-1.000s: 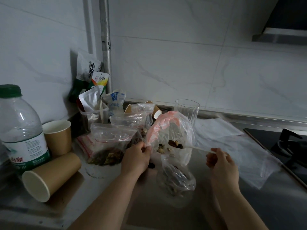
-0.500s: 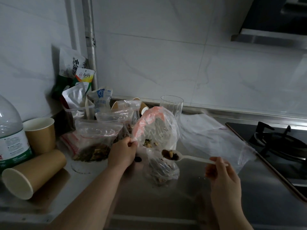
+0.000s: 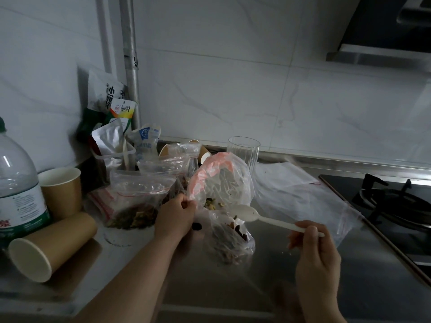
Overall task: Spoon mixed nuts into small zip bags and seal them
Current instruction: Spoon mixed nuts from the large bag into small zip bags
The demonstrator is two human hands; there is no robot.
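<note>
While the left hand (image 3: pixel 175 215) is pinching the pink-topped nut bag (image 3: pixel 221 183) open, the right hand (image 3: pixel 310 238) is gripping the white spoon (image 3: pixel 263 217), its long axis running leftward, bowl hovering over the small zip bag (image 3: pixel 229 241) directly below.

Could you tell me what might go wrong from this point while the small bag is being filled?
The small bag of nuts stands unsupported on the steel counter, so it may tip and spill. The left hand pinches only one edge of the pink-rimmed bag, whose mouth could sag. A loose nut already lies on the counter, and the right hand's spoon may scatter more.
</note>
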